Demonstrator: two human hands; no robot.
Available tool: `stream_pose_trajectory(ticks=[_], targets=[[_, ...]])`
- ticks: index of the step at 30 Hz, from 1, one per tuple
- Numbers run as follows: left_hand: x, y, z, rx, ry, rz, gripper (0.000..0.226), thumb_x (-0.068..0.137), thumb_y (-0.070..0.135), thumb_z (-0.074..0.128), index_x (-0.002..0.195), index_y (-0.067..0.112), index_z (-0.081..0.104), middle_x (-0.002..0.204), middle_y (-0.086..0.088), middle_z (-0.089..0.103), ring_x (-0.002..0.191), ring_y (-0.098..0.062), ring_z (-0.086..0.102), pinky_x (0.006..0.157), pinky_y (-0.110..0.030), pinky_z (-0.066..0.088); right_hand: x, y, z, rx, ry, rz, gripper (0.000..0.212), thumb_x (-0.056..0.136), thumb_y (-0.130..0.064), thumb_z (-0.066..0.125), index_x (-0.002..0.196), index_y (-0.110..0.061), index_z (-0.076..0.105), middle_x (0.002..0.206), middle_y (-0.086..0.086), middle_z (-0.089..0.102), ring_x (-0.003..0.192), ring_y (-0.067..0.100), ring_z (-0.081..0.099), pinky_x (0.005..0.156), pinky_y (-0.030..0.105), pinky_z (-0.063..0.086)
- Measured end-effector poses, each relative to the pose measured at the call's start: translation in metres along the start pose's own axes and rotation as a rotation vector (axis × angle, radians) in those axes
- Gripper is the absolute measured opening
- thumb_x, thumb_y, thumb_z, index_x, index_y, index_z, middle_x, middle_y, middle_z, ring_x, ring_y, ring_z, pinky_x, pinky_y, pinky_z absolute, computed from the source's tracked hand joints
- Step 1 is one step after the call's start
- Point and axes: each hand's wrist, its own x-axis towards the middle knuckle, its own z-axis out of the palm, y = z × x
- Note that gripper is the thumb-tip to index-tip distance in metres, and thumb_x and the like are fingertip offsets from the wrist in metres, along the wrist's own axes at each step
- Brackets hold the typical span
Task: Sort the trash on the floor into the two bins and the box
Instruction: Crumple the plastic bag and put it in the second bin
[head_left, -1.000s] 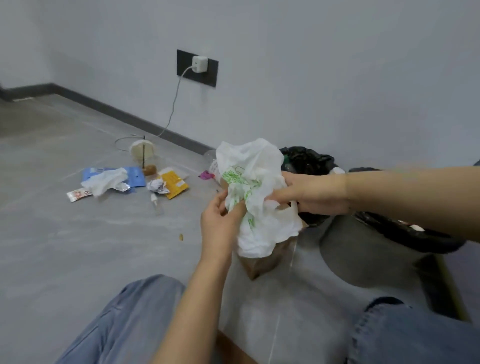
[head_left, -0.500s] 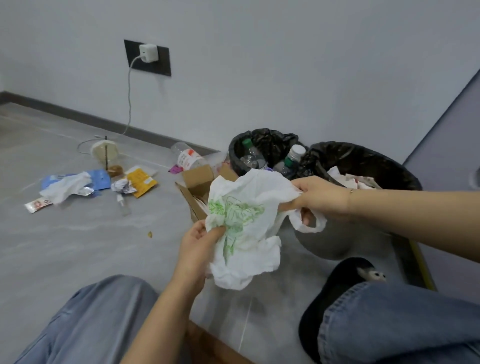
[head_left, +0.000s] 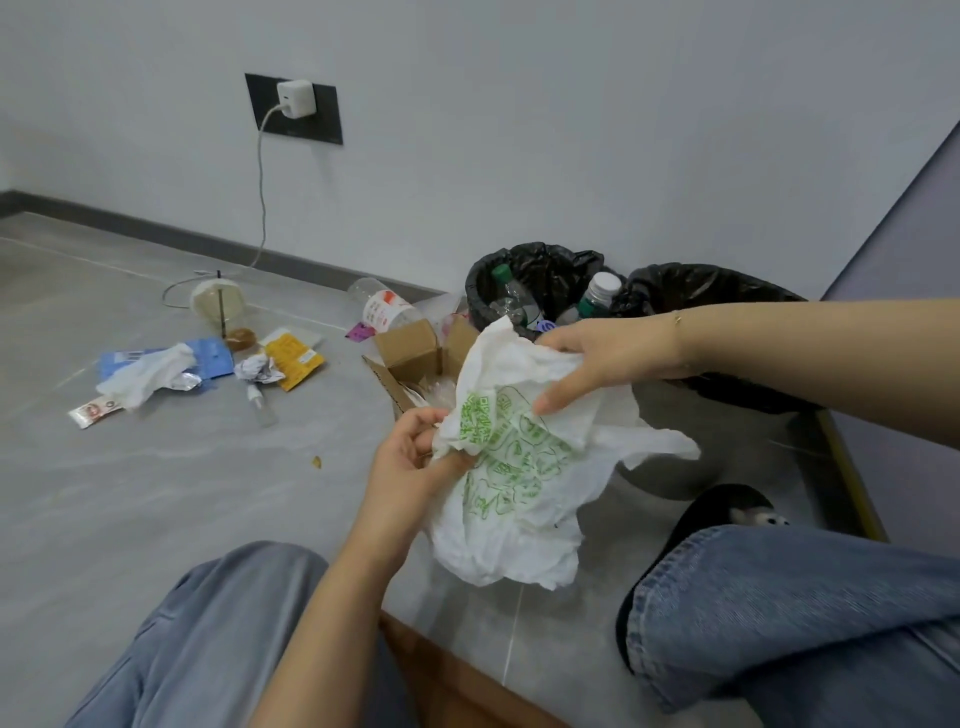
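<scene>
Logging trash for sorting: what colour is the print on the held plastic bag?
Green, on a white plastic bag; head view.

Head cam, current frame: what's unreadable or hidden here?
- Cardboard box: contents mostly hidden by the white plastic bag held in front by the left hand and right hand.
- Right bin: inside hidden by the right forearm.
- Green print on the bag: crumpled, illegible.
- Floor wrappers: labels too small.

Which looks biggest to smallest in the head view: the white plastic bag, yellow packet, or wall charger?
1. White plastic bag, though it is nearest the camera.
2. Yellow packet.
3. Wall charger; close to the packet and farther away, so unsure.
</scene>
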Motion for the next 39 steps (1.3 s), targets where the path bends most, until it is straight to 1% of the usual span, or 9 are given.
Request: stream_pose_trajectory(ticks=[3, 7, 11, 14, 18, 21, 31, 35, 39], targets=[[0.001, 0.000, -0.003, 0.000, -0.023, -0.015, 0.040, 0.078, -0.004, 0.071, 0.112, 0.014, 0.059, 0.098, -0.011, 0.074, 0.091, -0.025, 0.071, 0.075, -0.039, 0.059, 0.009, -0.003, 0.006, -0.187, 0.027, -0.048, 0.025, 0.080, -0.030, 0.075, 0.086, -0.011, 0.059, 0.081, -0.003, 0.065, 0.074, 0.011, 0.063, 0.068, 0.021, 0.053], [0.006, -0.003, -0.020, 0.152, 0.069, -0.043, 0.035, 0.077, 0.004, 0.076, 0.108, 0.018, 0.066, 0.091, -0.001, 0.075, 0.086, -0.019, 0.072, 0.069, -0.029, 0.058, 0.010, 0.003, -0.008, -0.260, 0.168, -0.057, 0.022, 0.086, -0.021, 0.068, 0.081, -0.001, 0.061, 0.071, -0.002, 0.054, 0.059, 0.004, 0.049, 0.049, 0.007, 0.038], [0.013, -0.004, -0.037, 0.302, 0.195, -0.043, 0.009, 0.078, 0.019, 0.078, 0.085, 0.016, 0.073, 0.076, -0.002, 0.075, 0.075, -0.021, 0.072, 0.067, -0.033, 0.058, 0.011, 0.011, -0.020, -0.235, 0.277, -0.045, 0.018, 0.087, -0.025, 0.066, 0.079, -0.009, 0.067, 0.072, -0.001, 0.055, 0.063, 0.007, 0.048, 0.056, 0.014, 0.040], [0.014, -0.005, -0.044, 0.430, 0.281, -0.049, 0.024, 0.081, 0.035, 0.074, 0.074, 0.012, 0.073, 0.070, -0.009, 0.073, 0.069, -0.024, 0.068, 0.062, -0.036, 0.053, 0.014, 0.010, -0.018, -0.264, 0.281, -0.049, 0.027, 0.092, -0.026, 0.057, 0.067, -0.016, 0.057, 0.068, -0.003, 0.054, 0.063, 0.010, 0.047, 0.060, 0.023, 0.041], [0.003, 0.009, -0.042, 0.403, -0.074, -0.189, 0.036, 0.085, 0.048, 0.060, 0.093, 0.015, 0.072, 0.087, -0.001, 0.076, 0.081, -0.019, 0.072, 0.069, -0.029, 0.057, 0.012, 0.004, -0.015, -0.360, 0.281, -0.072, 0.032, 0.094, -0.023, 0.051, 0.065, -0.011, 0.050, 0.065, -0.001, 0.050, 0.063, 0.013, 0.044, 0.063, 0.027, 0.038], [-0.003, 0.018, -0.027, 0.241, -0.260, -0.169, 0.032, 0.081, 0.033, 0.069, 0.110, 0.020, 0.068, 0.102, 0.003, 0.074, 0.092, -0.016, 0.072, 0.076, -0.027, 0.058, 0.012, -0.006, -0.014, -0.348, 0.304, -0.120, 0.032, 0.093, -0.022, 0.053, 0.067, -0.004, 0.054, 0.063, 0.000, 0.049, 0.063, 0.013, 0.045, 0.063, 0.027, 0.039], [-0.003, 0.002, -0.009, 0.108, -0.044, -0.275, 0.018, 0.085, 0.012, 0.069, 0.102, 0.006, 0.069, 0.094, -0.008, 0.075, 0.083, -0.024, 0.073, 0.068, -0.031, 0.059, -0.004, -0.016, 0.009, -0.673, 0.701, -0.282, 0.023, 0.089, -0.016, 0.048, 0.102, -0.026, 0.064, 0.059, -0.014, 0.045, 0.062, 0.011, 0.045, 0.062, 0.032, 0.041], [0.002, 0.001, -0.009, -0.096, 0.084, -0.305, 0.020, 0.092, 0.012, 0.060, 0.107, 0.002, 0.066, 0.098, -0.012, 0.074, 0.088, -0.026, 0.072, 0.072, -0.034, 0.059, -0.022, -0.017, 0.034, -0.754, 0.741, -0.593, 0.017, 0.082, -0.027, 0.049, 0.095, -0.022, 0.059, 0.090, -0.009, 0.061, 0.074, 0.017, 0.059, 0.052, 0.030, 0.045], [0.003, 0.003, -0.009, -0.352, -0.008, -0.368, 0.029, 0.099, 0.012, 0.044, 0.121, 0.007, 0.062, 0.115, -0.011, 0.070, 0.103, -0.024, 0.068, 0.079, -0.034, 0.059, -0.021, 0.003, 0.055, -0.862, 0.441, -0.822, 0.013, 0.085, -0.027, 0.057, 0.093, -0.018, 0.057, 0.135, 0.002, 0.051, 0.113, 0.024, 0.051, 0.081, 0.037, 0.051]])
